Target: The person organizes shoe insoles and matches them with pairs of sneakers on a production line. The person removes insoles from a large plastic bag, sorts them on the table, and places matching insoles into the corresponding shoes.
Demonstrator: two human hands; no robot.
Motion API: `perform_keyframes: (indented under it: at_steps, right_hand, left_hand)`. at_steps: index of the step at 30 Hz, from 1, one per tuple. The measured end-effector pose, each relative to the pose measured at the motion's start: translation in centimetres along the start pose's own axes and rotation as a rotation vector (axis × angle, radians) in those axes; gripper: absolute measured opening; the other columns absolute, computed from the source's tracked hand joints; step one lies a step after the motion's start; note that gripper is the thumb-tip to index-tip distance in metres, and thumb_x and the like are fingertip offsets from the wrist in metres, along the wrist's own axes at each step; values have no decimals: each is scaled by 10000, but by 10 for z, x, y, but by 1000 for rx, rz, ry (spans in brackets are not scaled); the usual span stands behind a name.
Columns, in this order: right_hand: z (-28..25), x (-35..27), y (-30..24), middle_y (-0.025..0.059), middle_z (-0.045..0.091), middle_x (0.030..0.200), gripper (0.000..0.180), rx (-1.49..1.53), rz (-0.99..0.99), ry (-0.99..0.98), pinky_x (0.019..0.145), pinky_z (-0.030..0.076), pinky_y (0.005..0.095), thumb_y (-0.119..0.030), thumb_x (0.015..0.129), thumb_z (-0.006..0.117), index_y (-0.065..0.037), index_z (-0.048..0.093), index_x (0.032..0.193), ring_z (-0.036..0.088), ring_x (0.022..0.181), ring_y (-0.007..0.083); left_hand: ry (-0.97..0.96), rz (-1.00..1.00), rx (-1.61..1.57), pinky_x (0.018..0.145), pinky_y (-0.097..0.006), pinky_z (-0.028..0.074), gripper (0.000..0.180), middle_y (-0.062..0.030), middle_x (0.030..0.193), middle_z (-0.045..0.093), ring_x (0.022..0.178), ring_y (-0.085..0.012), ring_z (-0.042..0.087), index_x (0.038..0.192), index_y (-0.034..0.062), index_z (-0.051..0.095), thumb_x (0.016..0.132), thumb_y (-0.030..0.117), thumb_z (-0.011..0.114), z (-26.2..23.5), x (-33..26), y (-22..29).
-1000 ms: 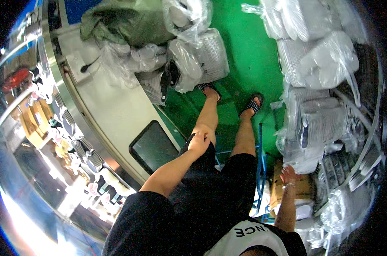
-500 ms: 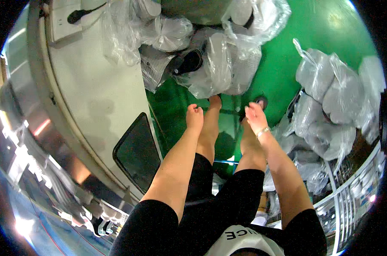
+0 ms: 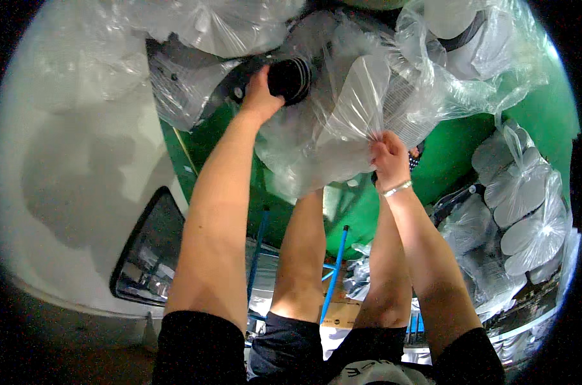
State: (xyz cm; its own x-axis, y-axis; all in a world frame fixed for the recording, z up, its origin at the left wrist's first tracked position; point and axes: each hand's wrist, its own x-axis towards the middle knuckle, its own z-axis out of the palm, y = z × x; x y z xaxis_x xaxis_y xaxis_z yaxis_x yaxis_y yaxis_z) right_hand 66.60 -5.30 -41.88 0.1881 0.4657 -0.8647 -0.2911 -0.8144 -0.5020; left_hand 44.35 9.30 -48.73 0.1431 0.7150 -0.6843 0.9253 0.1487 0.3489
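My left hand [image 3: 262, 99] is closed on the near edge of a rounded black item [image 3: 289, 81] with thin pale lines along its right side. I cannot make out its exact kind. My right hand [image 3: 391, 159] pinches a gathered fold of a clear plastic bag [image 3: 361, 96]. The film fans out from those fingers over grey flat pieces. The bag lies just right of the black item, above my knees. A bracelet [image 3: 397, 188] circles my right wrist.
More clear bags [image 3: 223, 25] lie at the far left, and another bag [image 3: 461, 38] at the far right. Bags of grey rounded pieces [image 3: 528, 205] pile up on the right. A white surface [image 3: 79, 192] with a dark-framed panel [image 3: 153, 250] flanks my left. Blue bars [image 3: 334, 276] stand near my legs.
Both hands have reached forward from above my knees. The left has taken hold of the black item, the right of the plastic bag. The view has moved closer to the bags.
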Motion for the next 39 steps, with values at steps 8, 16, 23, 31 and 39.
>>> perform_keyframes:
  at_steps: [8,16,23,31,39]
  right_hand:
    - [-16,0,-32,11,498,711,144,41,-224,127,590,387,188,26,781,363,-19,497,804,457,623,63]
    - [35,-21,-69,104,520,897,263,-703,-1121,-280,755,387,374,-55,642,548,-61,510,902,489,843,269]
    - [73,-13,-48,123,559,887,291,-1056,-558,-295,774,363,373,-233,733,527,-54,491,959,531,834,265]
    - [66,-32,-63,174,485,1073,826,115,-237,-625,889,333,341,-425,640,676,-1,273,1224,469,998,240]
    - [7,-42,-50,114,558,976,532,322,308,-129,792,433,310,-70,623,673,15,431,1089,540,869,195]
  left_hand:
    - [-189,38,335,949,-364,283,1111,-206,1215,349,1136,-334,335,1286,59,107,454,371,775,-4,32,-21]
    - [-393,-58,8,933,-336,302,1128,-231,1189,370,1111,-317,375,1235,-45,126,428,377,792,-14,21,-6]
    - [-106,-302,-892,865,-307,357,732,-136,1088,464,1002,-218,455,1158,-44,326,580,152,729,-43,-63,-2]
    - [66,-319,-1323,915,-348,318,586,-90,1173,410,1068,-210,399,1235,66,273,737,81,581,-66,-147,67]
    - [421,-415,-1099,430,-174,240,144,50,687,438,503,-27,301,924,64,502,802,139,519,-64,-130,40]
